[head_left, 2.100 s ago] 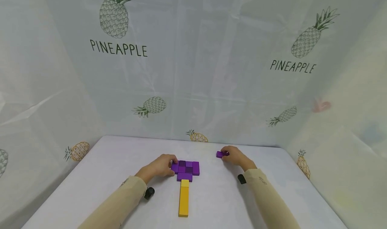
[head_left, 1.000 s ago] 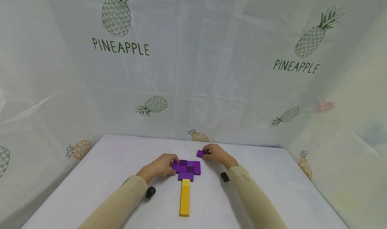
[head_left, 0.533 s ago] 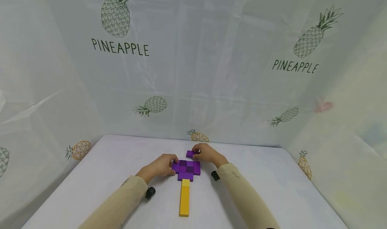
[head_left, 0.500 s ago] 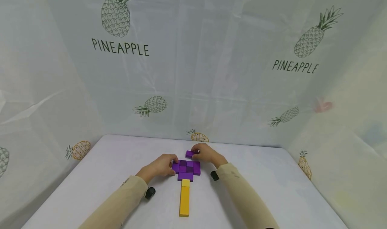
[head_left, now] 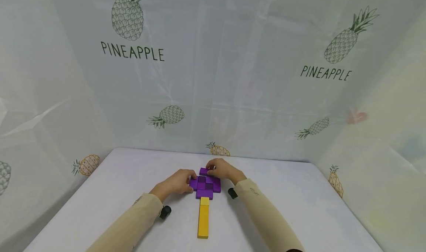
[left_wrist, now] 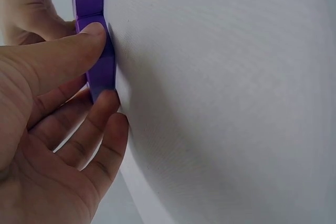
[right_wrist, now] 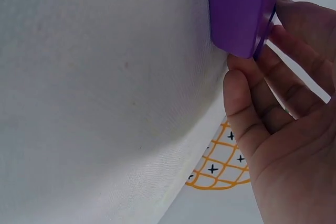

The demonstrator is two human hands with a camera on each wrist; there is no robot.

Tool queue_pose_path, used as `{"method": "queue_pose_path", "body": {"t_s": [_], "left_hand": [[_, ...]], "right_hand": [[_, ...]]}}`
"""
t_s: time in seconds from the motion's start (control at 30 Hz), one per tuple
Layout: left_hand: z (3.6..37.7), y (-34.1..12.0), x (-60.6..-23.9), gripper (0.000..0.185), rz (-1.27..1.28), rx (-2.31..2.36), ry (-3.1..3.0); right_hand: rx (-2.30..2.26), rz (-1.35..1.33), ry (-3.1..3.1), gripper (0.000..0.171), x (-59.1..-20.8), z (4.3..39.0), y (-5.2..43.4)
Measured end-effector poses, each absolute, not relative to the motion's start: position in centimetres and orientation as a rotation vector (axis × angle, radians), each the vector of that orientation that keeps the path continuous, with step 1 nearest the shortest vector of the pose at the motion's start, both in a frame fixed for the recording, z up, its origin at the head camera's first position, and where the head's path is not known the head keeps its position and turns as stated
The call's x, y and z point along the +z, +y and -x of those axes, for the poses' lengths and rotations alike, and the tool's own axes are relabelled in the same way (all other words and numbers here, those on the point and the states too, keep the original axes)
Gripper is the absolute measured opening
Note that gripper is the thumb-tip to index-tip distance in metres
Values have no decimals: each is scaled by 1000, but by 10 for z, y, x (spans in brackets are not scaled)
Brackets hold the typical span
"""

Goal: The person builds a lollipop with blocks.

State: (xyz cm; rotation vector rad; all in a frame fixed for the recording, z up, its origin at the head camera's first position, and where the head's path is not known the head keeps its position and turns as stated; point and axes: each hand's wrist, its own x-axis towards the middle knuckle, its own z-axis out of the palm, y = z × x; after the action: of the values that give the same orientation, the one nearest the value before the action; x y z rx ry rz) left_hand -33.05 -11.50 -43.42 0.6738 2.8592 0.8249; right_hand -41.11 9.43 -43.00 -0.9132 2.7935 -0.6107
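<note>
Moved: right hand (head_left: 222,170) has carried its small purple block (head_left: 203,171) left to the purple cluster's (head_left: 206,185) far edge, fingers pinching it | I see left hand (head_left: 176,182) gripping cluster's left side | yellow bar (head_left: 203,217) toward table's (head_left: 113,193) near edge.

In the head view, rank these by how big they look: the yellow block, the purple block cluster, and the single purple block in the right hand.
1. Purple block cluster, widest patch.
2. Yellow block, long but narrow; close to the cluster in area, so that order is unsure.
3. Single purple block held by the right hand, clearly smallest and partly hidden.
</note>
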Motion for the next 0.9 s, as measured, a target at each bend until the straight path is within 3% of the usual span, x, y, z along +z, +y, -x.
{"method": "queue_pose_path", "body": {"t_s": [0.9], "left_hand": [[328,-114,-433,40,-659,838,2849]], "right_hand": [[-694,861,2712,18,-430,406,94]]}}
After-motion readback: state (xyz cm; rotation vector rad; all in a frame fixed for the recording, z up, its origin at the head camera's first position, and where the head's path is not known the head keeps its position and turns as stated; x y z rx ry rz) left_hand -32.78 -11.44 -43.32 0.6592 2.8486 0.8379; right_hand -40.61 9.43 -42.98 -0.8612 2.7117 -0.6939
